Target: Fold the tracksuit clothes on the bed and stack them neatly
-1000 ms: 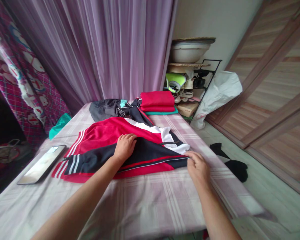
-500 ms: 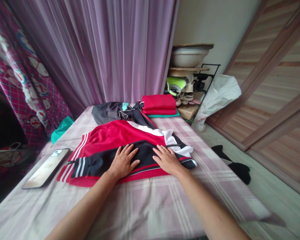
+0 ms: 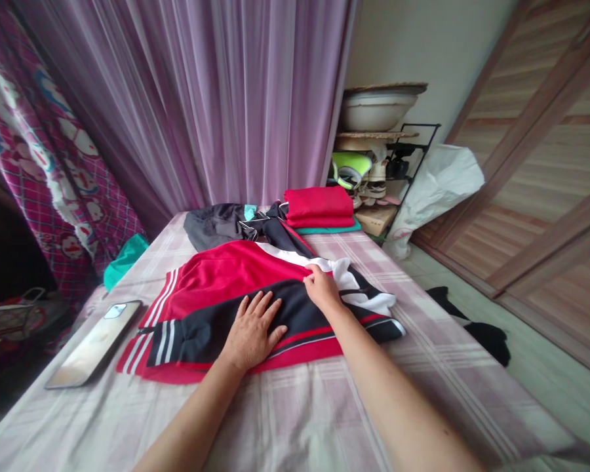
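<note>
Presently, a red, black and white jacket [image 3: 216,282] lies spread across the middle of the checked tablecloth [image 3: 295,406], with a black sleeve folded over its near side. The left hand [image 3: 253,331] rests flat on that sleeve, palm down and fingers spread, gripping nothing. The right hand [image 3: 322,288] sits at the seam where red meets white, fingers curled inward; the fingertips are hidden behind the knuckles, so it cannot be told whether they pinch cloth. The right forearm covers part of the jacket's near hem.

A phone [image 3: 96,341] lies face up just left of the striped cuffs; its screen shows only glare. At the table's far end, a folded red stack [image 3: 318,203] sits on a teal piece, with a crumpled dark garment [image 3: 216,223] beside it whose shape is hard to make out. A teal cloth [image 3: 125,259] is half hidden past the left table edge. A black item [image 3: 476,331] lies on the floor to the right, unclear in kind.
</note>
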Action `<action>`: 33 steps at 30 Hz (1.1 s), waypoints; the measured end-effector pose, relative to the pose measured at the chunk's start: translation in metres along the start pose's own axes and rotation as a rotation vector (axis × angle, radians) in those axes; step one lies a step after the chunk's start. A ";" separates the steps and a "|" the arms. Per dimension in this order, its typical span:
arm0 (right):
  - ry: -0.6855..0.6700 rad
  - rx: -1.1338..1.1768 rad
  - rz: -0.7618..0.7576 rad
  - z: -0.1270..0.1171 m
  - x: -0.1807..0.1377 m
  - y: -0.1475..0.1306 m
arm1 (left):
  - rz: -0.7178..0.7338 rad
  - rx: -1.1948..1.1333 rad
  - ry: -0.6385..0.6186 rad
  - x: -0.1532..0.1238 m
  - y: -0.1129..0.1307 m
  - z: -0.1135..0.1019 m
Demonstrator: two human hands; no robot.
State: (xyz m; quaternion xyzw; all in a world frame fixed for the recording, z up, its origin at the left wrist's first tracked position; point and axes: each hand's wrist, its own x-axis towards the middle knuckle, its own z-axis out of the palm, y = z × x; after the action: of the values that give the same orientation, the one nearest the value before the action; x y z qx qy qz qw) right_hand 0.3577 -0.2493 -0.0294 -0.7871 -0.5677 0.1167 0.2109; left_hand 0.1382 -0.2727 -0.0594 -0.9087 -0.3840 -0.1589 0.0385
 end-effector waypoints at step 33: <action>-0.073 0.655 -0.392 -0.022 -0.048 0.056 | 0.200 -0.080 -0.339 0.117 0.011 -0.042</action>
State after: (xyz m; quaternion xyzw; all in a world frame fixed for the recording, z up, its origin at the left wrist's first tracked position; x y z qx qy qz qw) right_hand 0.3989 -0.3142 -0.0386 -0.5498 -0.6472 0.2776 0.4493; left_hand 0.2114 -0.2085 0.0185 -0.9570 -0.2860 -0.0139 -0.0472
